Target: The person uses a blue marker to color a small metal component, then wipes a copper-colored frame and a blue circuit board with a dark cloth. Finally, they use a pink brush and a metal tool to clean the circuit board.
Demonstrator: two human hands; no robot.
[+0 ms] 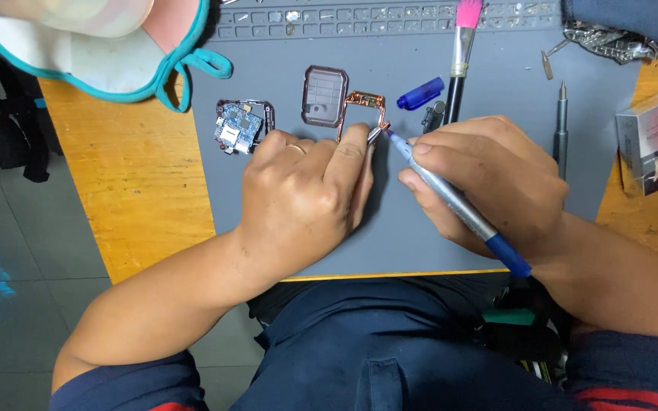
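My left hand [306,190] rests on the grey work mat [496,84] and pinches a slim metal tool, likely tweezers [375,135], whose tip touches a copper-coloured flex frame [363,103]. My right hand [489,179] grips a blue pen-shaped tool [458,209], its point meeting the same spot on the copper frame. A square dark smartwatch case [324,95] lies just behind the frame. A small blue circuit board in a frame [239,127] lies to the left of my left hand.
A blue pen cap [420,94], a pink-handled brush [462,53] and a thin screwdriver [561,125] lie on the mat. A small box [653,141] sits on the wooden table [138,190] at right. A white and teal cloth item [93,46] lies at top left.
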